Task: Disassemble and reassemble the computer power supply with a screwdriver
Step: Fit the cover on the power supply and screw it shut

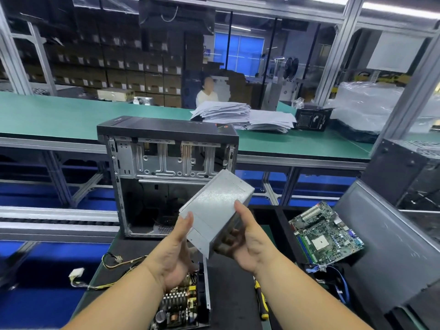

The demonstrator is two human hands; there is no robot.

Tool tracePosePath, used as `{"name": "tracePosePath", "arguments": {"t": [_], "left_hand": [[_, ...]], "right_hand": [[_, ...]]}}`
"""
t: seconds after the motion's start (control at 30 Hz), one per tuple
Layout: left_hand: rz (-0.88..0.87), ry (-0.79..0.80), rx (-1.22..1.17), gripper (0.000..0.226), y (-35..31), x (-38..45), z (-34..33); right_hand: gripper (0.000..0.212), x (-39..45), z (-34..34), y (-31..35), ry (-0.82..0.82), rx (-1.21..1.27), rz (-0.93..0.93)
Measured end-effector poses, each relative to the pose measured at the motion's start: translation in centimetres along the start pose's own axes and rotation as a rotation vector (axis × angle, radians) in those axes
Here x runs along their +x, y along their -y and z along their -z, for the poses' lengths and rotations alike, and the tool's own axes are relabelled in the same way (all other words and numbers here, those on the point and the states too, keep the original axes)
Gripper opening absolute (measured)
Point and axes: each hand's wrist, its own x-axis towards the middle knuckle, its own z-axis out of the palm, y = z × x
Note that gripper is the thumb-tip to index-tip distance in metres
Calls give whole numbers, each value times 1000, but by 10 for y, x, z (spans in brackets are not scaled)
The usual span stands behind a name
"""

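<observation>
I see both hands, left (175, 248) and right (247, 246), gripping the power supply cover (215, 208) above the exposed circuit board (181, 306).

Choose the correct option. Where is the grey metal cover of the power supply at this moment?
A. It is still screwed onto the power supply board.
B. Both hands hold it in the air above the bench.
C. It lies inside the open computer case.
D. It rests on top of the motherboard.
B: the left hand and the right hand hold the metal cover lifted above the exposed power supply board, apart from the computer case and the motherboard.
</observation>
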Motion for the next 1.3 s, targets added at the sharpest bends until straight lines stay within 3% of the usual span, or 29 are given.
{"name": "tracePosePath", "arguments": {"t": [0.1,0.17,0.2,0.27,0.33,0.4,0.6,0.8,0.9,1.03,1.17,1.3], "left_hand": [[-29,-147,-54,58,-8,7,7],[-14,-217,-117,55,-17,9,17],[10,-240,-127,55,-21,10,24],[56,-264,-136,55,-28,12,37],[87,-280,-96,58,-34,11,46],[123,-273,-33,67,-40,6,47],[316,-180,-77,84,-47,-2,49],[381,-182,-60,110,-49,-9,62],[412,-173,-80,111,-50,-13,72],[413,-177,-117,102,-50,-16,82],[353,-151,-194,114,-51,-14,86],[264,-237,8,130,-52,-10,101]], "right_hand": [[119,1,-1,1,21,-194,-22],[110,0,1,4,-49,-510,58],[111,-1,4,5,-127,-750,173],[124,-4,11,9,-230,-1320,599],[135,-6,14,14,-149,-1854,1046],[136,-6,11,13,1,-2154,1213],[143,1,-6,9,70,-2283,1274],[140,10,-24,4,156,-2368,1215],[142,14,-31,2,202,-2419,1197],[142,20,-41,0,251,-2465,1185],[136,24,-50,3,251,-2508,1211],[141,28,-57,16,135,-2473,1001]]}}
